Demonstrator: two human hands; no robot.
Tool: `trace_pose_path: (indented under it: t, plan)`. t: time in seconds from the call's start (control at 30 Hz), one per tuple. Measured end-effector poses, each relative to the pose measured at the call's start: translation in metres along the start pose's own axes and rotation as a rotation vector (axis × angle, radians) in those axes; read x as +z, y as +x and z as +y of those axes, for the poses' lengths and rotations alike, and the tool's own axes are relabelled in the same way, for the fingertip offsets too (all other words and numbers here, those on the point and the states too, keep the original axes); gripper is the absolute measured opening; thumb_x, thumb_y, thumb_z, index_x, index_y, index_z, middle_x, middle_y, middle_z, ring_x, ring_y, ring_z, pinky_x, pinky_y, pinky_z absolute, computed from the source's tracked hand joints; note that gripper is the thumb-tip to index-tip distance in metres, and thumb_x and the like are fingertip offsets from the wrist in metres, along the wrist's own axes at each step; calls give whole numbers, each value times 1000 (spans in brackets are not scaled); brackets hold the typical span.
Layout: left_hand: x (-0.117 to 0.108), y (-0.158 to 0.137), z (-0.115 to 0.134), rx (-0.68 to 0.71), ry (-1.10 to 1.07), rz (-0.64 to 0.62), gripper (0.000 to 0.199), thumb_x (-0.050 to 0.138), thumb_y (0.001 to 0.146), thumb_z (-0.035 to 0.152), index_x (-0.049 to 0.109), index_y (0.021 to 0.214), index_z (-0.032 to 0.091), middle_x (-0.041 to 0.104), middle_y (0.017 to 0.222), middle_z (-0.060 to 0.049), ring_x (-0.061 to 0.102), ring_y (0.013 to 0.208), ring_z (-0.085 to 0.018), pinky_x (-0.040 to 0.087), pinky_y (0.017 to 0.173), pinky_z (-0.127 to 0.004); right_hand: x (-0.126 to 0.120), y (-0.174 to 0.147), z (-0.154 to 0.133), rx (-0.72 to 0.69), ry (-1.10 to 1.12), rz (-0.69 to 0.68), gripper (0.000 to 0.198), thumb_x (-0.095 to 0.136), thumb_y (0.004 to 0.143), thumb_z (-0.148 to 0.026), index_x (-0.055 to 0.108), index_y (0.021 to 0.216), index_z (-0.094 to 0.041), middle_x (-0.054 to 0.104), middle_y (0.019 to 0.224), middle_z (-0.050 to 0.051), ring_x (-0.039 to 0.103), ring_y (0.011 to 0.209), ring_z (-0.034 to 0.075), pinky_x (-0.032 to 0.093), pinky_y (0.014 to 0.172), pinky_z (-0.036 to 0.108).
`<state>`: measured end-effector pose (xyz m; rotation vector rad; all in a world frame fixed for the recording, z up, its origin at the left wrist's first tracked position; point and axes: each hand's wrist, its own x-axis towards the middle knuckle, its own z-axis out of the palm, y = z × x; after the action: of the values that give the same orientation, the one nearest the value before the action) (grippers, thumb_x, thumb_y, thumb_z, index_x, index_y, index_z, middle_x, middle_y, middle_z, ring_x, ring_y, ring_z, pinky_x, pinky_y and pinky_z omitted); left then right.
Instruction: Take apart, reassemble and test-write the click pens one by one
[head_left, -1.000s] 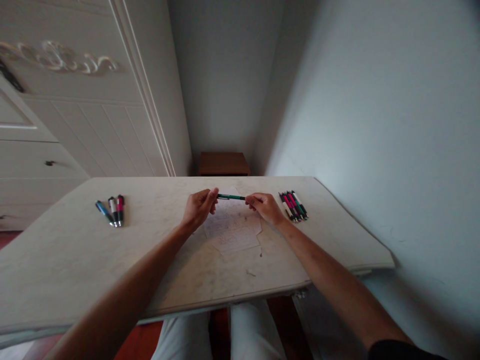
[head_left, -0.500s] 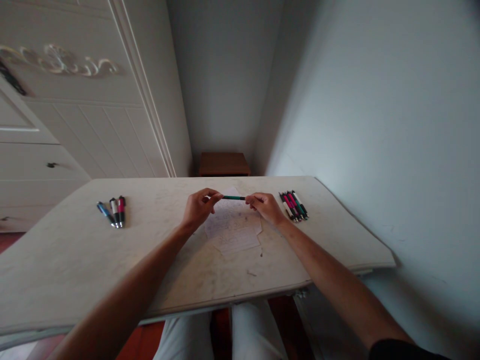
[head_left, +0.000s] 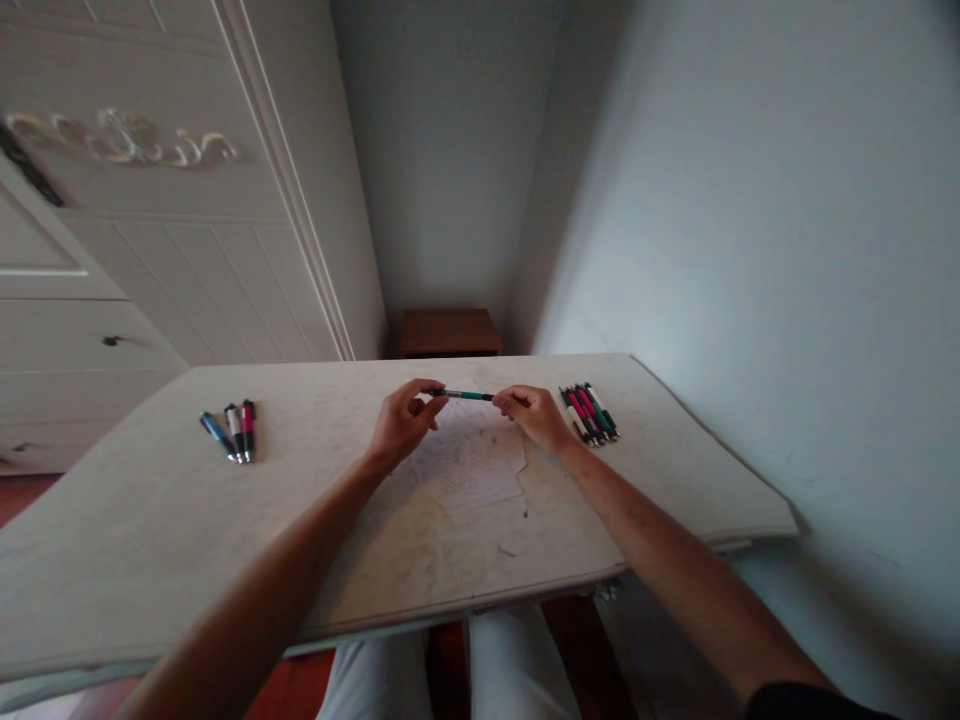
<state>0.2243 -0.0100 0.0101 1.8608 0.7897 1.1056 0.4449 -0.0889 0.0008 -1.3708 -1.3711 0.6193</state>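
Note:
Between my two hands a green pen (head_left: 471, 396) with dark ends is held level above the paper. My left hand (head_left: 405, 420) pinches its left end between thumb and fingers. At the other end, my right hand (head_left: 531, 412) grips the dark part of the pen. Below them lies a sheet of paper (head_left: 469, 465) with faint writing on it, flat on the table. Just right of my right hand, several pens (head_left: 591, 412) in white, pink, green and black lie side by side.
On the left of the white table (head_left: 315, 420) lie three pens, a blue one (head_left: 217, 435), a white one (head_left: 234, 430) and a pink one (head_left: 247, 428). A brown wooden stool or box (head_left: 448, 330) stands behind the table. A white cabinet (head_left: 225, 280) rises at the left, a wall at the right.
A silvery section at the pen's left end now shows, with my left fingers shifted slightly on it. Both hands stay at nearly the same place. The view has shifted a little.

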Motion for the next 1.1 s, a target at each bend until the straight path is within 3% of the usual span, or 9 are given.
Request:
trace_pose_path:
  t: [0.1, 0.3, 0.4, 0.47, 0.57, 0.7, 0.8, 0.97, 1.1]
  plan:
    - [-1, -1, 2, -16, 34, -7, 34, 60, 82, 49, 63, 80, 15, 63, 62, -1, 55, 43, -9, 42, 43, -20, 0, -1, -2, -14, 6, -11, 39, 65, 76, -54, 71, 76, -16, 61, 62, 2, 52, 59, 14, 40, 55, 26]
    - [-3, -5, 2, -92, 129, -51, 59, 38, 92, 58, 54, 54, 16, 53, 43, -1, 51, 41, -10, 38, 44, -19, 3, -3, -8, -25, 70, -38, 33, 72, 71, -48, 68, 79, -16, 63, 69, 2, 54, 63, 14, 42, 60, 26]
    - [-3, -4, 1, -90, 96, -62, 55, 41, 90, 59, 61, 67, 14, 58, 51, -2, 54, 43, -11, 40, 44, -19, 3, -2, -8, -22, 115, -44, 32, 76, 67, -45, 67, 79, -17, 63, 71, 1, 55, 65, 14, 43, 61, 26]
    - [-2, -4, 1, -52, 18, -63, 44, 53, 85, 58, 62, 89, 14, 66, 72, -3, 58, 49, -11, 43, 45, -20, 3, -2, -8, -19, 134, -37, 31, 76, 66, -44, 66, 78, -18, 63, 72, 1, 56, 66, 14, 43, 62, 27]
    - [1, -3, -1, -18, -46, -61, 53, 70, 74, 51, 56, 111, 16, 67, 95, -6, 61, 52, -11, 47, 46, -22, 2, -2, -9, -9, 143, -38, 31, 76, 66, -44, 65, 79, -18, 63, 72, 1, 55, 67, 14, 44, 63, 27]
    - [3, -1, -2, -1, 25, -87, 34, 68, 75, 48, 64, 86, 15, 66, 75, -3, 58, 47, -10, 45, 45, -21, 2, -3, -11, 7, 113, -50, 29, 74, 68, -43, 65, 78, -17, 60, 69, 0, 51, 63, 13, 40, 57, 25]
    - [3, -1, -2, -8, 96, -86, 34, 58, 84, 48, 64, 74, 16, 62, 60, 0, 53, 42, -9, 41, 43, -19, 2, -4, -11, 1, 112, -58, 28, 74, 68, -41, 65, 78, -17, 58, 67, -1, 49, 61, 12, 37, 56, 25]
    - [3, -2, -2, -47, 31, -61, 39, 47, 90, 52, 60, 96, 16, 58, 57, 3, 49, 38, -8, 38, 40, -19, 4, -5, -11, -6, 114, -64, 27, 74, 68, -40, 66, 79, -17, 57, 66, -2, 48, 60, 12, 36, 56, 25]
    - [3, -4, 1, -53, -26, -96, 46, 58, 82, 55, 59, 105, 15, 67, 85, -5, 58, 48, -10, 43, 43, -21, 2, -5, -12, 4, 108, -32, 27, 73, 68, -41, 66, 78, -17, 57, 64, -2, 48, 59, 12, 37, 55, 25]
